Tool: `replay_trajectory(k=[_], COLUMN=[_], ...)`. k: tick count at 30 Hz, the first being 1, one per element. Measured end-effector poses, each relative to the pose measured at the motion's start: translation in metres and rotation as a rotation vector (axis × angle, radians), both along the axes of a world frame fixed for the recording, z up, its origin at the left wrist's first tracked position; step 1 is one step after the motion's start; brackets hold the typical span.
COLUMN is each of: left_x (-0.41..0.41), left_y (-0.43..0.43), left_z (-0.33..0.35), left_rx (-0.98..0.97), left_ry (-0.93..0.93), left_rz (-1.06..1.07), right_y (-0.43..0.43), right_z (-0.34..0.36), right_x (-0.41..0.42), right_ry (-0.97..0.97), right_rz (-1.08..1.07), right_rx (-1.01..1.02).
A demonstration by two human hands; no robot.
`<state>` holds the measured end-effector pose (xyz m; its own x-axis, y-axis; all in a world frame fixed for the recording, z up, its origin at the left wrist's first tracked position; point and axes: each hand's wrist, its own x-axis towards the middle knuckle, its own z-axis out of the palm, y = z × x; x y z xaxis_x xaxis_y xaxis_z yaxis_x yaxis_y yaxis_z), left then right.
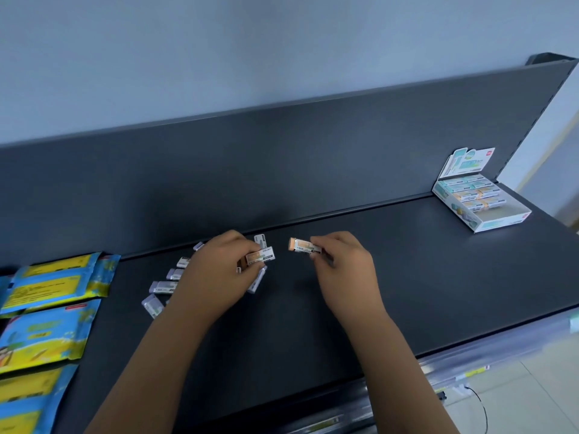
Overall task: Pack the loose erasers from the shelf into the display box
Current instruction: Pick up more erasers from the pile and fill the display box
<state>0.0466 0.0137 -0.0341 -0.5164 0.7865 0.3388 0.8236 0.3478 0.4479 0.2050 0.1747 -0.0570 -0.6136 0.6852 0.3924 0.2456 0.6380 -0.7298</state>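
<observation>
Several loose erasers (163, 286) in white sleeves lie scattered on the dark shelf (407, 277) at centre left. My left hand (216, 274) is over that pile and pinches one orange-banded eraser (261, 256) in its fingertips. To its right, my right hand (341, 264) pinches another orange-tipped eraser (304, 245) just above the shelf. The display box (488, 219) stands at the far right with its lid flap up; its back part holds rows of erasers and its front part shows bare white card.
Blue and yellow packets (53, 286) lie in a stack along the shelf's left end. A dark back panel (282, 170) rises behind the shelf. The shelf's front edge carries a clear price strip (501, 349), with tiled floor below.
</observation>
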Motion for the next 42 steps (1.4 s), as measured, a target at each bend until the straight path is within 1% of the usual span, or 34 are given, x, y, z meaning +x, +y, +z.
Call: replay_trajectory(k=[7, 11, 14, 17, 21, 25, 27, 31, 36, 42], left_x=[0.041, 0.075, 0.098, 0.118, 0.138, 0.153, 0.159, 0.161, 0.165, 0.176], left_y=[0.064, 0.121, 0.153, 0.170, 0.181, 0.190, 0.195, 0.199, 0.212, 0.251], left_z=[0.003, 0.004, 0.002, 0.001, 0.002, 0.001, -0.001, -0.001, -0.005, -0.003], left_rx=[0.023, 0.003, -0.004, -0.025, -0.030, 0.063, 0.078, 0.059, 0.112, 0.105], left_ry=[-0.009, 0.020, 0.014, -0.002, -0.002, -0.073, -0.082, -0.043, -0.050, -0.050], left_rz=[0.031, 0.056, 0.101, 0.155, 0.180, 0.204, 0.182, 0.098, 0.026, 0.013], right_y=[0.062, 0.116, 0.158, 0.189, 0.208, 0.211, 0.216, 0.225, 0.242, 0.277], right_z=[-0.003, 0.004, 0.010, 0.012, 0.009, 0.005, 0.005, 0.011, 0.016, 0.025], right_x=[0.034, 0.061, 0.081, 0.097, 0.111, 0.124, 0.126, 0.128, 0.141, 0.153], right_ry=[-0.056, -0.060, -0.086, -0.093, -0.107, -0.139, -0.144, -0.137, -0.093, -0.159], right_rz=[0.076, 0.128, 0.209, 0.259, 0.251, 0.295, 0.301, 0.280, 0.231, 0.253], right_rx=[0.057, 0.076, 0.104, 0.115, 0.113, 0.064, 0.054, 0.046, 0.008, 0.085])
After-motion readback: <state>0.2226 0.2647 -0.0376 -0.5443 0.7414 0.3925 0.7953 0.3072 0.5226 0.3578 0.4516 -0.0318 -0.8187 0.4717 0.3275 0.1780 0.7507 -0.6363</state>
